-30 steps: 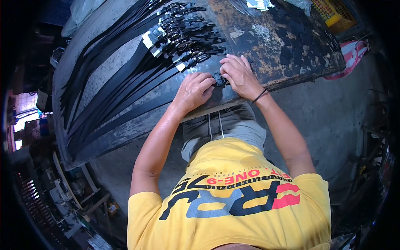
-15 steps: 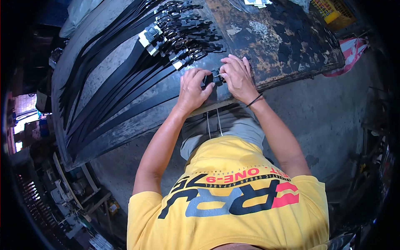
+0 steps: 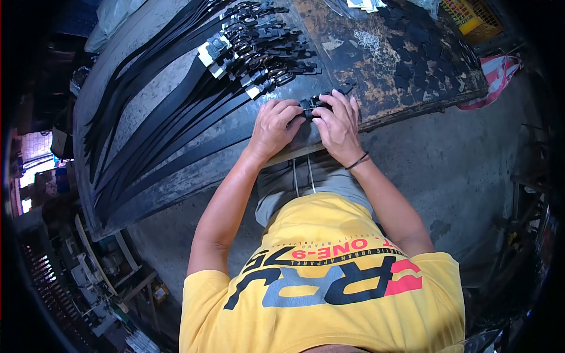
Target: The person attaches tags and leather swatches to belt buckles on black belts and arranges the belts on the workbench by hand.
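Note:
My left hand is closed on a black belt near its buckle end, thumb and fingers pinching it from the left. My right hand pinches the same belt from the right, close to the other hand. Beyond the right fingers a dark buckle piece sticks out over the table. The belt's long strap runs leftward along the table's near edge. Just past my hands lies a pile of black belts, with buckles and white tags bunched at the right end.
The worn table has peeling dark patches on its right side. White papers lie at its far edge. A yellow crate and a red-and-white bag stand beyond the right corner. Shelving and clutter fill the lower left.
My right hand has turned and shifted slightly down, its fingers now lower on the belt. The buckle piece beyond the right fingers has come into view. My left hand has hardly moved.

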The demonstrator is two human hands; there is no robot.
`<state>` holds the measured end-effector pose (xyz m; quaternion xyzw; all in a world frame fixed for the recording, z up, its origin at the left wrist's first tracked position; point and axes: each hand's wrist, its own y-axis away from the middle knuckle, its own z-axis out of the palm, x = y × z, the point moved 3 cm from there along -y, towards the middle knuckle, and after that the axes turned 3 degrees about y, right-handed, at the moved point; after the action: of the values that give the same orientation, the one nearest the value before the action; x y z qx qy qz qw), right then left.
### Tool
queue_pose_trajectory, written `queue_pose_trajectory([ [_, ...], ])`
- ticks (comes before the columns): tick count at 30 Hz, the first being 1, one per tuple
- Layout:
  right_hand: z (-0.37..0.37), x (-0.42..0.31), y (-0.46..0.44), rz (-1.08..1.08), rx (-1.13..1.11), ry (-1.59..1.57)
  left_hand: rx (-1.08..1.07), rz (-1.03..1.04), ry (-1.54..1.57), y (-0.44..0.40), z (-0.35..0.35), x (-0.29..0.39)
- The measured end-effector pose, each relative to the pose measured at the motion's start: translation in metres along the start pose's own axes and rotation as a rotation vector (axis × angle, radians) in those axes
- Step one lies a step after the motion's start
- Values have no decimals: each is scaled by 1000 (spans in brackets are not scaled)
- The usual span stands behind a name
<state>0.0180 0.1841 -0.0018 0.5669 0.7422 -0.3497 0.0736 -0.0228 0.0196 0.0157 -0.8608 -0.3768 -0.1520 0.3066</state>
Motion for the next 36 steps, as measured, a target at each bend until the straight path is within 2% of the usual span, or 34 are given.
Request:
queue_pose_trajectory([
  [12, 2, 3, -10, 73, -51, -29, -70, 70, 68, -5, -4, -3],
  [17, 1, 8, -15, 23, -70, -30, -48, 22, 106, -3, -1, -2],
  [19, -2, 8, -17, 21, -84, -35, 26, -23, 43, 0, -2, 0],
  [23, -1, 9, -15, -45, -72, -29, 36, -33, -15, 2, 1, -2],
  [36, -5, 14, -18, -85, -113, -32, 8, -42, 67, 7, -5, -8],
])
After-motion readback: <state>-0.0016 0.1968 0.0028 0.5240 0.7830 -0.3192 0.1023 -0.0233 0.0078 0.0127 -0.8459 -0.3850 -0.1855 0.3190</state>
